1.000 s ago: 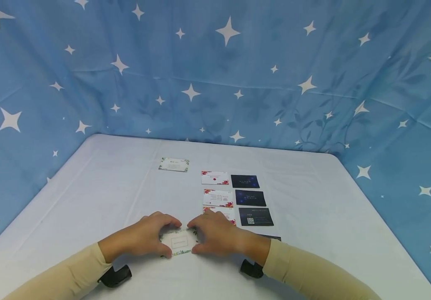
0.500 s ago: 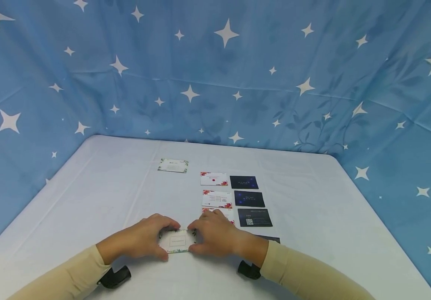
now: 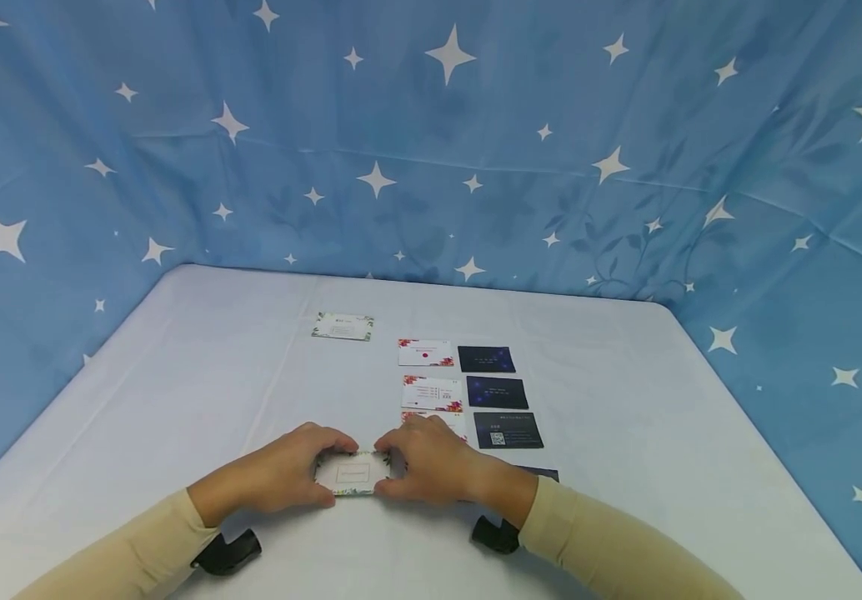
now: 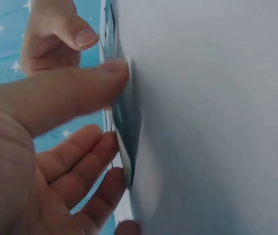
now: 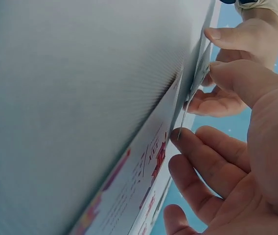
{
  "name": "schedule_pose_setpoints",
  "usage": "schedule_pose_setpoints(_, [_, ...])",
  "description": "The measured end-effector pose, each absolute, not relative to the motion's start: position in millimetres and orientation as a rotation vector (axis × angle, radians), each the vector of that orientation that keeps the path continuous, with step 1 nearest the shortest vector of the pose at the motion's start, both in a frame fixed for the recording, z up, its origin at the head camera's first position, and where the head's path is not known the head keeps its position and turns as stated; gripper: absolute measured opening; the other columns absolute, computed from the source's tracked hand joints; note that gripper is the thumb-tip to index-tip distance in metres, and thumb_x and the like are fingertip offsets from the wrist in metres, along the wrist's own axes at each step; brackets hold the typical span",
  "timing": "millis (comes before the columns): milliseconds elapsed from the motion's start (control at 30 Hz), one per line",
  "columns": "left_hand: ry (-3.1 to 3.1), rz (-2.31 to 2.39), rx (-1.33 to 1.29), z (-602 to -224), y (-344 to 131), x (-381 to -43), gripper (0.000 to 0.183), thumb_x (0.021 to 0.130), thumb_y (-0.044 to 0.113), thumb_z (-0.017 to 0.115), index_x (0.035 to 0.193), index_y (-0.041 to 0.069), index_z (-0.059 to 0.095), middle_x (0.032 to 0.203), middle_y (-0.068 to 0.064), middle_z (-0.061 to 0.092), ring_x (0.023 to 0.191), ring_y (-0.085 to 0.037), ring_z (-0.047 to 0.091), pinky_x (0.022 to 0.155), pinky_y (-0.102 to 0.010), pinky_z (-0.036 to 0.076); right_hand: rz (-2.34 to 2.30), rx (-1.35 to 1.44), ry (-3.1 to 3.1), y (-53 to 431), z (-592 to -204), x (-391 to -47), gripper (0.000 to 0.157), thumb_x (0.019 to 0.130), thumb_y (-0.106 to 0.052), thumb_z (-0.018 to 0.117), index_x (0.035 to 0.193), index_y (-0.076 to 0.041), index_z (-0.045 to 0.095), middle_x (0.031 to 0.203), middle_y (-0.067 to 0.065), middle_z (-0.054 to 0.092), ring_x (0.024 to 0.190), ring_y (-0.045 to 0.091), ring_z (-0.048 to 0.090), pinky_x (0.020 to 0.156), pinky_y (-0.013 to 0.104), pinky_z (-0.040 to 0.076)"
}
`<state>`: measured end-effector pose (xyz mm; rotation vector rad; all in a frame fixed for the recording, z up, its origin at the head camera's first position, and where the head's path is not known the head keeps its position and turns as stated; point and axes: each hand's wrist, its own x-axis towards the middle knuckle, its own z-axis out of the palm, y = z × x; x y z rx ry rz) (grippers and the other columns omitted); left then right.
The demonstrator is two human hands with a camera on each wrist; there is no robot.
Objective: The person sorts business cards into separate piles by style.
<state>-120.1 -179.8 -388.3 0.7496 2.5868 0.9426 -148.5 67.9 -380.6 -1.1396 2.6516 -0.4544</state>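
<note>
A white business card [image 3: 353,473] with a leafy border and a small printed frame lies between my hands, close over the white cloth in the head view. My left hand [image 3: 288,468] pinches its left end, thumb on the near edge and fingers on the far edge. From the other end, my right hand [image 3: 434,465] grips it the same way. Side-on in the left wrist view, the card [image 4: 124,147] looks thin and slightly tilted; whether more than one card is held, I cannot tell. Its corners are partly hidden by fingertips.
Another leafy white card [image 3: 343,326] lies farther back. Right of it, white cards with red flowers [image 3: 432,393] form a column beside a column of dark blue cards [image 3: 498,393]. My right hand and forearm cover the nearest ones. A blue star curtain [image 3: 416,125] stands behind the table.
The card between my hands has turned slightly and now lies straighter, level with the table's front. Both hands stay at its ends. The other cards keep their arrangement; the head view shifts slightly.
</note>
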Motion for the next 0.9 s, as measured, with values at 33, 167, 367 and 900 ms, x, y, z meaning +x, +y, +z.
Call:
schedule_pose_setpoints(33, [2.587,0.951,0.75,-388.1,-179.5,-120.4,0.056,0.077,0.02,0.086,0.127,0.01,0.063,0.125,0.003,0.06,0.115,-0.022,0.051,0.095,-0.042,0.043,-0.459,-1.14,2.654,68.2,-380.1,-148.5,0.049,0.087,-0.043,0.076,0.124,-0.013,0.069,0.117,-0.009,0.067,0.131,0.026,0.05,0.106,0.043,0.036])
schedule_pose_setpoints(167, [2.604,0.975,0.699,-387.0,-177.8,-121.0,0.055,0.076,0.016,0.085,0.126,0.012,0.062,0.124,0.0,0.058,0.114,-0.022,0.05,0.095,-0.043,0.043,-0.47,-1.137,2.675,69.6,-378.1,-148.1,0.055,0.085,-0.046,0.078,0.128,-0.013,0.066,0.12,-0.007,0.065,0.124,0.02,0.052,0.106,0.042,0.036])
schedule_pose_setpoints(367, [2.698,1.006,0.611,-380.9,-181.3,-132.1,0.057,0.08,0.016,0.085,0.131,0.013,0.06,0.132,-0.005,0.056,0.125,-0.03,0.048,0.099,-0.051,0.04,-0.536,-1.046,2.731,69.0,-369.5,-156.6,0.059,0.087,-0.041,0.077,0.136,-0.013,0.062,0.127,-0.002,0.063,0.115,0.016,0.053,0.099,0.038,0.042])
schedule_pose_setpoints(900, [2.74,1.038,0.42,-365.1,-214.9,-233.6,0.05,0.091,0.017,0.075,0.137,0.011,0.055,0.145,-0.022,0.042,0.136,-0.041,0.033,0.1,-0.058,0.033,-0.641,-0.856,2.821,29.0,-355.8,-253.7,0.062,0.09,-0.042,0.074,0.141,-0.011,0.058,0.136,0.004,0.06,0.122,0.025,0.05,0.1,0.045,0.041])
